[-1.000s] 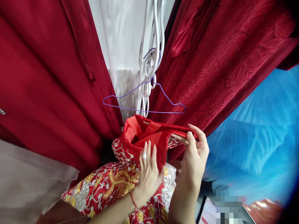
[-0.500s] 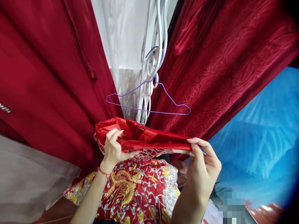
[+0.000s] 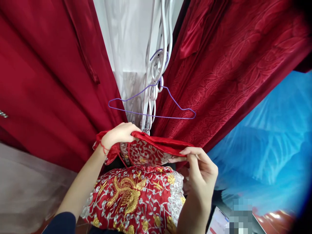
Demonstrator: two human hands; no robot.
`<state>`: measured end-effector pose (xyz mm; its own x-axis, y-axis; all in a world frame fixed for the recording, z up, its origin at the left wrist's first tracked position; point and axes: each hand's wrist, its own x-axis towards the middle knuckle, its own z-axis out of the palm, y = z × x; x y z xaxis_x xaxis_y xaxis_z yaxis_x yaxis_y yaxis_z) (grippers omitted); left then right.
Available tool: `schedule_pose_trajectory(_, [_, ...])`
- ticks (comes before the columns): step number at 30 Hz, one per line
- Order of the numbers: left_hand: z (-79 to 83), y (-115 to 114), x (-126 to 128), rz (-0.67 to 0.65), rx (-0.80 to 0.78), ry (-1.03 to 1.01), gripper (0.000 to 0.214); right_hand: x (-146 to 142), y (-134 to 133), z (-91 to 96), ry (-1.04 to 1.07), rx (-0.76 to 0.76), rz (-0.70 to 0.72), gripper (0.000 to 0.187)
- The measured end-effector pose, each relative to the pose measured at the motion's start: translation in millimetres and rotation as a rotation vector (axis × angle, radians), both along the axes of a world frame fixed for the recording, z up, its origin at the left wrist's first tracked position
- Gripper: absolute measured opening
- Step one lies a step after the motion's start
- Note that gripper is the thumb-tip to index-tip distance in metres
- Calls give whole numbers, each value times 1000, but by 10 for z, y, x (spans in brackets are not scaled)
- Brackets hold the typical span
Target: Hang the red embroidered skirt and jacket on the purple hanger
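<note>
My left hand [image 3: 120, 134] is closed over the top edge of a red satin-edged embroidered garment [image 3: 148, 152], fingers reaching behind the fold. At the right end of that edge, my right hand [image 3: 201, 169] pinches the fabric between thumb and fingers. Silver scrollwork shows on the garment's outer face. Thin red cords [image 3: 128, 152] dangle near my left hand. Below, across my lap, lies red cloth [image 3: 151, 195] with a gold bird and silver vines; I cannot tell whether it joins the held piece. A purple wire hanger [image 3: 170, 117] hangs bare just beyond my hands.
White scrolled metalwork [image 3: 163, 35] carries the hanger. Dark red fabric hangs at left [image 3: 48, 71] and, patterned, at right [image 3: 231, 74]. Blue fabric [image 3: 275, 143] is farther right, pale sheer cloth [image 3: 31, 188] at lower left. A partly blurred device [image 3: 218, 219] sits at lower right.
My left hand has moved from inside the garment's opening to over its top edge. The opening has closed up, the embroidered face shows more, and both hands sit slightly differently.
</note>
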<state>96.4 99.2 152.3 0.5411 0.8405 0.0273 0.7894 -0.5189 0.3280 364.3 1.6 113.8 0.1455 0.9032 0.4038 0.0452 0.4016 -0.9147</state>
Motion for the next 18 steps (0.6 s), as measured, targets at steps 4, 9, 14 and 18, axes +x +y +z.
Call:
schedule_pose_trajectory(4, [134,10,35,247,328,-3,34,216,259,-128,-7,315,-58,61])
schedule_pose_trajectory(9, [316,-65,13,368,561,-70,42,351,775,-620,-344,261,-140,139])
schedule_pose_trajectory(14, [497,-229,-10,295,713,-103,42,192,1112,-1147,-160,-34,-48,112])
schedule_pose_trajectory(18, [591,-229,-23,409,747,5,43,152,1067,-1187,-33,-107,-211,48])
